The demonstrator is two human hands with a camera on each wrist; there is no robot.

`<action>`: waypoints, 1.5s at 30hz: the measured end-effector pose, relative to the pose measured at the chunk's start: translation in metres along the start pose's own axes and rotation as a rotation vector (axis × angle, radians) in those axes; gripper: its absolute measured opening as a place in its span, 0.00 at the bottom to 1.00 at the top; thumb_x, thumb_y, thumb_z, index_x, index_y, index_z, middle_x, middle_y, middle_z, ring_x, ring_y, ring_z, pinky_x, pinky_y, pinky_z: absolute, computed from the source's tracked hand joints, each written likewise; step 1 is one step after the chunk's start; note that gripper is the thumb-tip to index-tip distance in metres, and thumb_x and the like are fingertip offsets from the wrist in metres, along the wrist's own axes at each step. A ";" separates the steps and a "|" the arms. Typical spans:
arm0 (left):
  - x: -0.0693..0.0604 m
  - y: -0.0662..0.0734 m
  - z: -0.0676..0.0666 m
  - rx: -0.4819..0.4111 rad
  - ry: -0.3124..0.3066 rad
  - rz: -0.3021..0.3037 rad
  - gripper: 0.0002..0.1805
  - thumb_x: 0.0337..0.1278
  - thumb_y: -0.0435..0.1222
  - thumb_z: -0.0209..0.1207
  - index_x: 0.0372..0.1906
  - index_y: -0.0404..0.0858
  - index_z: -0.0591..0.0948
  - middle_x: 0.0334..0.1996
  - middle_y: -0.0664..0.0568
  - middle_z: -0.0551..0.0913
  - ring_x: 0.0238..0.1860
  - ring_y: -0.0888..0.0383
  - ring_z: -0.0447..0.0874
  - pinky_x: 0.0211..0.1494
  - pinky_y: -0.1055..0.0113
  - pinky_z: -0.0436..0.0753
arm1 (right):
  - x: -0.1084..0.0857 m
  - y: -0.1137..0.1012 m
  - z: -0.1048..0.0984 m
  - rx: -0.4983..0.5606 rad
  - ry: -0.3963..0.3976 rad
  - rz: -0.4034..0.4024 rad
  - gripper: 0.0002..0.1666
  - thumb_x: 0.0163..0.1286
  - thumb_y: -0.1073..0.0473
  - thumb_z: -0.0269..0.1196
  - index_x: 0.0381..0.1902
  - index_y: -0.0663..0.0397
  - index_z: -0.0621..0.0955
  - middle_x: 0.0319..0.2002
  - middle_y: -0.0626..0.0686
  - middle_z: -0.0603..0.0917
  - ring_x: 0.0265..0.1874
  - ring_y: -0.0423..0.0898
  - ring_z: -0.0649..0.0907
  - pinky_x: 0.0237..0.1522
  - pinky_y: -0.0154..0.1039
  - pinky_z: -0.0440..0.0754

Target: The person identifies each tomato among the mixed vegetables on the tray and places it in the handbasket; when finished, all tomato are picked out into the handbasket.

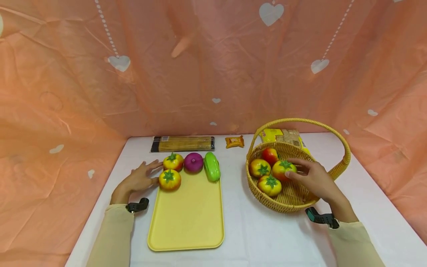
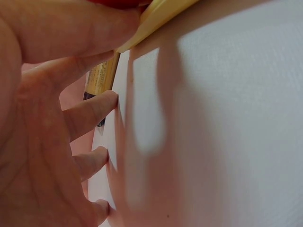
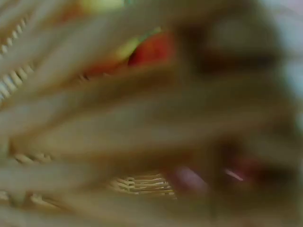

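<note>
In the head view, my left hand (image 1: 140, 177) rests at the far left corner of a yellow tray (image 1: 190, 218). Its fingers are spread beside two yellow-red tomatoes, the rear one (image 1: 173, 162) and the front one (image 1: 170, 180). The left wrist view shows these fingers (image 2: 92, 113) reaching down to the white cloth, the thumb at the tray's rim. Over a wicker basket (image 1: 283, 208), my right hand (image 1: 315, 180) grips a tomato (image 1: 281, 171) between thumb and fingers. Several more tomatoes (image 1: 269, 186) lie around it in the basket. Blurred wickerwork hides most of the right wrist view.
A purple onion (image 1: 193, 163) and a green elongated vegetable (image 1: 212, 167) lie at the tray's far end. Behind are a pack of noodle-like sticks (image 1: 183, 144), a small orange packet (image 1: 235, 141) and a yellow bag (image 1: 271, 135). The basket's tall handle (image 1: 345, 155) arches over its right side.
</note>
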State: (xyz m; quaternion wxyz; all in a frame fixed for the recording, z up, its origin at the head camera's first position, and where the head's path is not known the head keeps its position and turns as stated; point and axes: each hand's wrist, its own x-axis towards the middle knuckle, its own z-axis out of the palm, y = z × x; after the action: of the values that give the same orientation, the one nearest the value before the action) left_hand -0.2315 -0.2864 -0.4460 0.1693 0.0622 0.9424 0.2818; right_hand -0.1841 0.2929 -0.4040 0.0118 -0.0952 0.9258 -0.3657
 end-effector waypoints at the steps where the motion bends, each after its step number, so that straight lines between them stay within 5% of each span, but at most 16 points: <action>1: 0.000 0.000 0.000 0.002 0.002 0.005 0.41 0.69 0.42 0.63 0.85 0.44 0.68 0.88 0.34 0.55 0.86 0.19 0.35 0.78 0.14 0.32 | 0.002 0.001 0.001 -0.010 -0.003 -0.002 0.32 0.78 0.48 0.70 0.72 0.59 0.82 0.67 0.69 0.84 0.63 0.71 0.87 0.62 0.62 0.88; 8: 0.001 0.000 -0.001 0.013 0.003 0.011 0.41 0.70 0.42 0.62 0.85 0.43 0.67 0.88 0.33 0.55 0.86 0.19 0.35 0.78 0.14 0.33 | 0.013 0.004 0.006 -0.044 -0.048 -0.033 0.31 0.75 0.52 0.74 0.70 0.62 0.83 0.65 0.70 0.86 0.62 0.71 0.87 0.63 0.65 0.87; 16: 0.000 -0.002 -0.001 0.015 0.005 0.012 0.41 0.70 0.43 0.63 0.85 0.43 0.68 0.87 0.33 0.55 0.86 0.19 0.36 0.78 0.14 0.33 | 0.006 -0.003 0.007 -0.102 0.041 -0.061 0.38 0.73 0.49 0.76 0.74 0.61 0.80 0.68 0.67 0.85 0.64 0.71 0.86 0.66 0.69 0.83; 19: 0.000 -0.002 0.000 0.016 0.004 0.016 0.41 0.70 0.43 0.63 0.85 0.42 0.68 0.87 0.33 0.56 0.86 0.19 0.36 0.77 0.13 0.33 | -0.004 -0.010 0.005 -0.079 0.102 -0.079 0.37 0.74 0.48 0.75 0.74 0.57 0.81 0.68 0.64 0.86 0.65 0.67 0.86 0.66 0.52 0.87; 24: 0.002 0.000 -0.002 0.023 0.014 0.025 0.40 0.71 0.43 0.63 0.85 0.42 0.68 0.87 0.33 0.56 0.86 0.19 0.36 0.77 0.14 0.33 | -0.014 -0.028 0.007 0.218 0.133 -0.192 0.32 0.75 0.61 0.74 0.74 0.58 0.81 0.68 0.57 0.87 0.67 0.43 0.87 0.63 0.20 0.80; 27: 0.003 0.000 -0.003 0.030 0.020 0.030 0.40 0.71 0.43 0.62 0.85 0.42 0.68 0.87 0.33 0.56 0.86 0.19 0.37 0.77 0.13 0.34 | -0.014 -0.042 0.013 0.502 0.053 -0.304 0.33 0.74 0.73 0.68 0.75 0.66 0.77 0.70 0.53 0.86 0.68 0.37 0.85 0.67 0.26 0.82; 30: 0.004 -0.001 -0.004 0.029 0.019 0.027 0.40 0.70 0.43 0.62 0.85 0.43 0.68 0.87 0.33 0.56 0.86 0.19 0.37 0.77 0.13 0.34 | -0.010 -0.056 0.023 0.695 -0.067 -0.409 0.35 0.73 0.78 0.66 0.76 0.75 0.73 0.73 0.54 0.84 0.71 0.43 0.84 0.71 0.33 0.81; 36: 0.002 -0.001 -0.004 0.019 0.020 0.022 0.40 0.69 0.43 0.63 0.85 0.42 0.69 0.87 0.33 0.57 0.86 0.19 0.37 0.77 0.13 0.34 | 0.008 -0.080 0.059 0.760 -0.215 -0.475 0.37 0.76 0.61 0.73 0.76 0.71 0.75 0.74 0.62 0.82 0.73 0.47 0.83 0.73 0.38 0.81; 40: 0.001 -0.001 -0.003 0.021 0.024 0.031 0.40 0.69 0.43 0.63 0.84 0.42 0.69 0.87 0.32 0.57 0.85 0.18 0.38 0.77 0.13 0.35 | 0.020 -0.097 0.088 0.784 -0.277 -0.434 0.40 0.75 0.51 0.75 0.76 0.65 0.77 0.73 0.59 0.83 0.73 0.47 0.83 0.72 0.39 0.83; 45: -0.001 -0.002 0.000 0.004 0.018 0.031 0.40 0.70 0.43 0.64 0.85 0.42 0.69 0.87 0.32 0.57 0.86 0.18 0.37 0.77 0.13 0.34 | 0.034 -0.121 0.119 0.866 -0.343 -0.404 0.43 0.72 0.46 0.76 0.76 0.64 0.78 0.74 0.70 0.79 0.74 0.54 0.82 0.71 0.39 0.84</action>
State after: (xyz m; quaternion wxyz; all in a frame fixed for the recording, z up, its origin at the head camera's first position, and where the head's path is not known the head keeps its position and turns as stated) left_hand -0.2305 -0.2883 -0.4464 0.1563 0.0745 0.9433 0.2832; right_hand -0.1860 0.1198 -0.4077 0.1310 -0.3172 0.6371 -0.6901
